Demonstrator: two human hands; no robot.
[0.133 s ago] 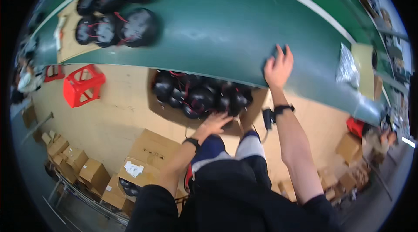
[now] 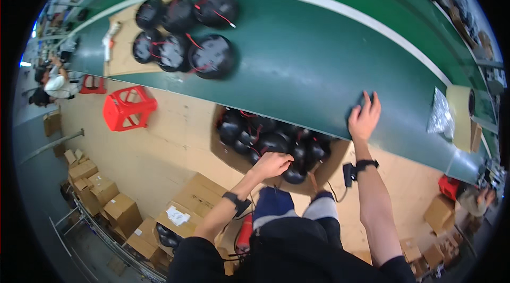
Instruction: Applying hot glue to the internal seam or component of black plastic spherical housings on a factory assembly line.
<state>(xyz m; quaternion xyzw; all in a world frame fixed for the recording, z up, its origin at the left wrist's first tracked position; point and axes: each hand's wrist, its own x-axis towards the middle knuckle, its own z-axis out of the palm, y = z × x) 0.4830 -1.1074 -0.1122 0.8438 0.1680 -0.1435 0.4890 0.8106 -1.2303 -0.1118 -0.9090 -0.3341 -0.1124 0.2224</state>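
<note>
My left hand is over the near side of an open cardboard box, its fingers curled together against the black round shells inside. Whether it grips one of them is hidden by the fingers. Thin red wires run among these shells. My right hand lies on the green tabletop near its front edge, fingers apart and holding nothing. At the back left, black round shells with red wires sit in two rows, partly on a cardboard sheet; the front row shows greyish faces.
A red plastic stool stands at the left. Cardboard boxes are stacked lower left. A silvery plastic bag and a tape roll lie on the table's right end. Other people work at the far left and right edges.
The whole view has shifted, so the scene sits further right and lower. My left hand has moved from the box's near edge over the shells, its fingers curling. My right hand stays on the table.
</note>
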